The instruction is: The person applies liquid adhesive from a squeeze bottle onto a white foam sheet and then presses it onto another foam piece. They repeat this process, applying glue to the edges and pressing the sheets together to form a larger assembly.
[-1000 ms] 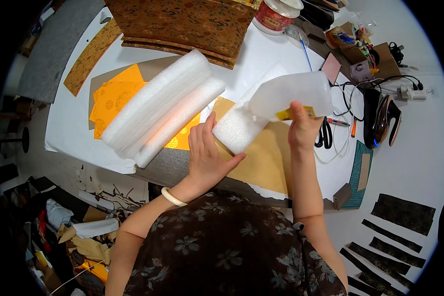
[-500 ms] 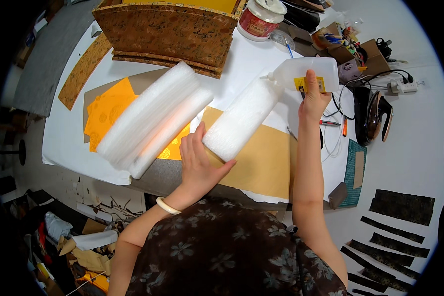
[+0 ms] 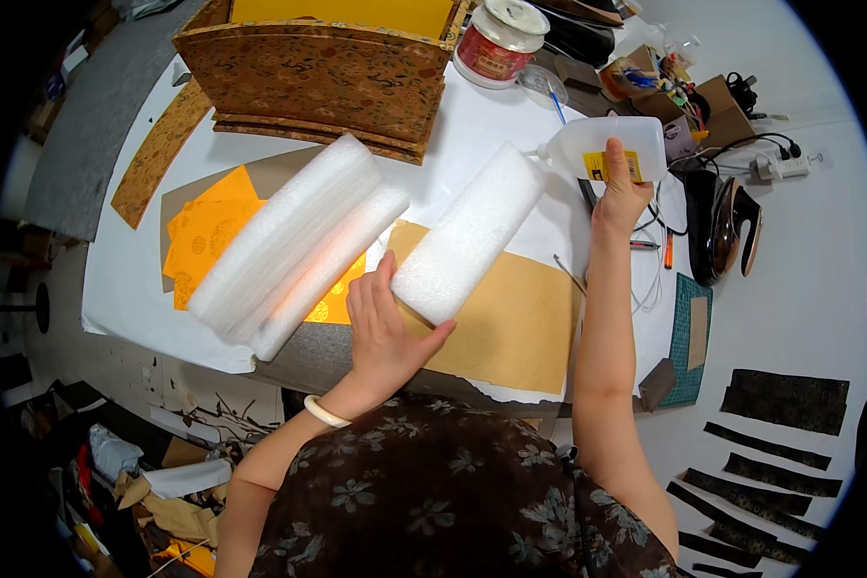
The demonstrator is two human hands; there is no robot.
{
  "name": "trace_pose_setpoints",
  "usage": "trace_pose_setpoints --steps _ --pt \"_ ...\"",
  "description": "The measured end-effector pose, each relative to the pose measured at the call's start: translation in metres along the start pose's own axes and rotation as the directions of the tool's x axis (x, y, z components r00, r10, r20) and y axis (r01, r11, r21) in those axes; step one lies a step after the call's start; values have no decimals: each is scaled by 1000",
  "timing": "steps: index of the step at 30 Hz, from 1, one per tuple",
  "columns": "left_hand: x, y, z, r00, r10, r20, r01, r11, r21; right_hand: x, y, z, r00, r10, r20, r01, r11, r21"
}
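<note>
A long white foam block (image 3: 472, 229) lies slanted over a sheet of tan paper (image 3: 511, 337). My left hand (image 3: 383, 332) grips its near end, fingers at the left corner and thumb at the right one. In my right hand (image 3: 623, 200) is a translucent plastic squeeze bottle (image 3: 580, 146) with a yellow label, tipped on its side. Its nozzle points left, at the far right edge of the block; I cannot tell whether it touches. To the left rest bundled white foam sheets (image 3: 289, 236), partly over orange patterned paper (image 3: 207, 231).
A brown patterned box (image 3: 318, 87) stands at the back, with a white lidded jar (image 3: 499, 43) beside it. Farther right are an iron (image 3: 737, 226), cables and a green cutting mat (image 3: 686, 337). Dark strips (image 3: 771, 467) lie at the lower right.
The bottle has shifted slightly right, its nozzle now at the foam block's far right edge. The block's top face shows more squarely. My left hand keeps its grip. The whole view has shifted a little.
</note>
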State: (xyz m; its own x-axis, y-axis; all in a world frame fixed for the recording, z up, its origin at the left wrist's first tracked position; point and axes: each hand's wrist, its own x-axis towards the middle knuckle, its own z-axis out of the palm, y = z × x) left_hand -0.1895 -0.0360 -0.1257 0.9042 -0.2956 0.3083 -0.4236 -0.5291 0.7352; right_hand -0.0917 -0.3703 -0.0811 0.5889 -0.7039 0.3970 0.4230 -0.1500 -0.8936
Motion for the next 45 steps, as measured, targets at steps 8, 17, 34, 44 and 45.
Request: trace_pose_setpoints --steps 8,17,34,44,45 --pt "1 0 0 1000 13 -6 -13 999 30 -3 -9 -27 999 -15 -30 14 1000 -26" --pt "0 -1 1 1000 27 -8 -27 999 42 -21 -16 -33 999 36 -3 -35 999 19" --pt "-1 -4 2 999 33 -30 -32 999 24 -104 -43 -26 958 218 187 -234 969 72" --pt "-1 -5 2 1000 7 -25 -6 1000 9 -140 -61 -14 886 294 359 -329 944 38" --pt "-2 -5 3 1000 3 -29 -2 1000 6 -143 -61 -10 879 302 370 -349 935 64"
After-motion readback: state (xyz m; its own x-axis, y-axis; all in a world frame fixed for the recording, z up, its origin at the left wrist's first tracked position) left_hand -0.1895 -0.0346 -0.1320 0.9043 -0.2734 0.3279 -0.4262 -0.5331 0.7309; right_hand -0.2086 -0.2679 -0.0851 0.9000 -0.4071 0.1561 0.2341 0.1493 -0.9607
